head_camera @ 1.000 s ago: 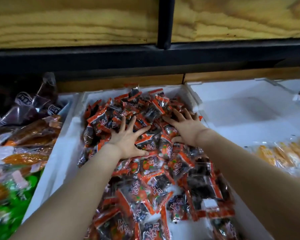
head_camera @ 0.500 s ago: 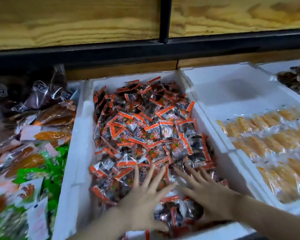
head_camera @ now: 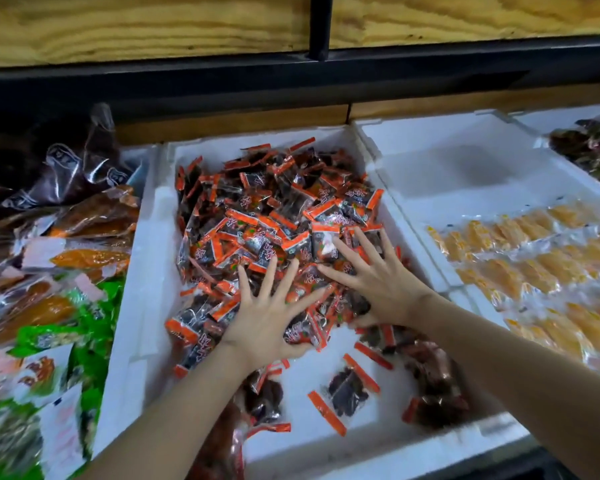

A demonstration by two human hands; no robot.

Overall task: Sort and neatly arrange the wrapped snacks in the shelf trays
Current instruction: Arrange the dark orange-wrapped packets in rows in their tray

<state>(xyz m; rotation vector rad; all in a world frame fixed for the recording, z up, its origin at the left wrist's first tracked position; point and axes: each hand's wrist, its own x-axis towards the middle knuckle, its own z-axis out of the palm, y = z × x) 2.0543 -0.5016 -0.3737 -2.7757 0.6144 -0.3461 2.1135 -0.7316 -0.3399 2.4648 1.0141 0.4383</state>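
A heap of small orange-and-black wrapped snacks (head_camera: 271,209) fills the back of the middle white foam tray (head_camera: 153,271). My left hand (head_camera: 267,317) lies flat with spread fingers on the near edge of the heap. Beside it, my right hand (head_camera: 374,278) also presses flat on the packets, fingers splayed. Several loose packets (head_camera: 347,393) lie on the bare tray floor in front of my hands.
The left tray holds mixed green, orange and dark packets (head_camera: 59,258). To the right, a white tray (head_camera: 465,168) holds yellow wrapped snacks (head_camera: 534,258). Dark packets (head_camera: 589,147) sit at far right. A black shelf rail (head_camera: 291,74) and wood panel run overhead.
My hands drew back from the far part of the heap to the near edge, then slid forward again onto the pile. Bare tray floor with loose packets now shows at the front.
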